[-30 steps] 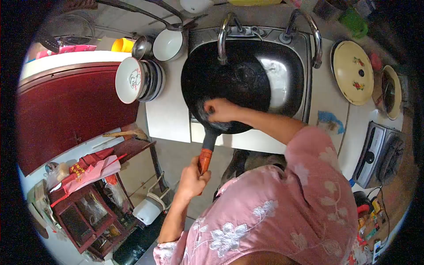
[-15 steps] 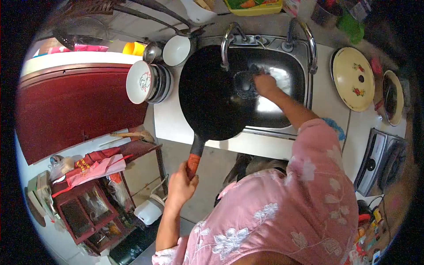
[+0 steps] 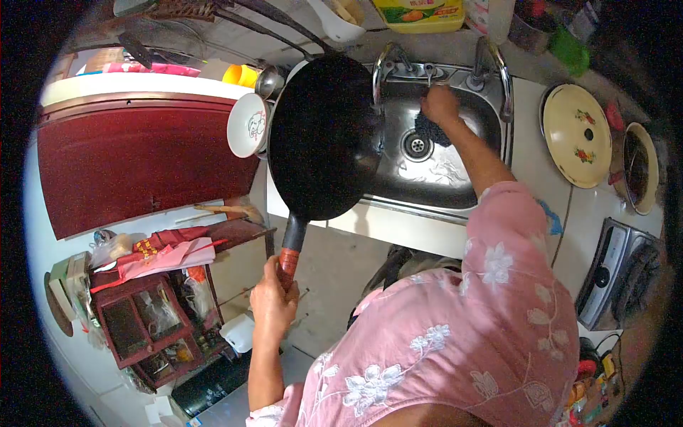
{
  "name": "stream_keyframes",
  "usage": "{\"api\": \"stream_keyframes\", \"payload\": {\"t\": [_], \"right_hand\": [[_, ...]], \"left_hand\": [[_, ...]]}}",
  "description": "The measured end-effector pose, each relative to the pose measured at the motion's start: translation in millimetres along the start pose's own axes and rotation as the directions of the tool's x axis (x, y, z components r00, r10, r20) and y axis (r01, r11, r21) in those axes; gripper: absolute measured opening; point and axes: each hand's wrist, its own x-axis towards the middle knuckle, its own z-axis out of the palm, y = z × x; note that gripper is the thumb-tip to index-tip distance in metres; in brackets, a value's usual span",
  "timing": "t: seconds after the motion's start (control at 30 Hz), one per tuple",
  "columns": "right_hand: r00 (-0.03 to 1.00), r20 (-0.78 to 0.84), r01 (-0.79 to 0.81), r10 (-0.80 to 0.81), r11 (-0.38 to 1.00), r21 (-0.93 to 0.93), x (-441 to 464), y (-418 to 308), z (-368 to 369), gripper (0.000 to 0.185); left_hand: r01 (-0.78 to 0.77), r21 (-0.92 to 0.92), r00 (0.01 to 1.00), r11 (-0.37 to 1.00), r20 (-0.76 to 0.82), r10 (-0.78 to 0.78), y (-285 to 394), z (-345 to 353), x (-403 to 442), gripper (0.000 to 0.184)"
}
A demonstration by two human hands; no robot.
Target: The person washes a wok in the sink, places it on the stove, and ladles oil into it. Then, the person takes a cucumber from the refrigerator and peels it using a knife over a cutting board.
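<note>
A black wok [image 3: 324,139] is tilted over the left side of the steel sink [image 3: 405,178]. My left hand [image 3: 274,295] is closed around the wok's orange-wrapped handle [image 3: 287,262]. Over the back of the sink, my right hand [image 3: 441,105] is closed on a dark scrubbing cloth [image 3: 432,130], which hangs below the fingers near the drain [image 3: 417,146]. The left faucet [image 3: 378,78] stands at the wok's right edge, and the right faucet [image 3: 504,82] is beyond my right hand.
White bowls [image 3: 247,125] stand left of the wok, partly hidden by it. A cream lid [image 3: 576,135], a pot [image 3: 639,169] and a stove [image 3: 603,274] are at the right. A red cabinet [image 3: 135,324] stands at the lower left.
The wok has moved left, off much of the sink, uncovering the drain. My right hand has left the wok's inside and moved right and back with the cloth.
</note>
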Motion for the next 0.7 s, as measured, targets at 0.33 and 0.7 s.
{"api": "stream_keyframes", "payload": {"t": [0.33, 0.7], "right_hand": [[0.963, 0.256, -0.261, 0.087, 0.548, 0.795, -13, -30, 52, 0.031], [0.97, -0.227, 0.054, -0.086, 0.988, -0.145, 29, 28, -6, 0.036]], "left_hand": [[-0.054, 0.082, 0.991, 0.995, -0.119, 0.063, -8, -15, -10, 0.055], [-0.054, 0.139, 0.991, 0.989, -0.118, 0.071, -15, -18, -7, 0.06]]}}
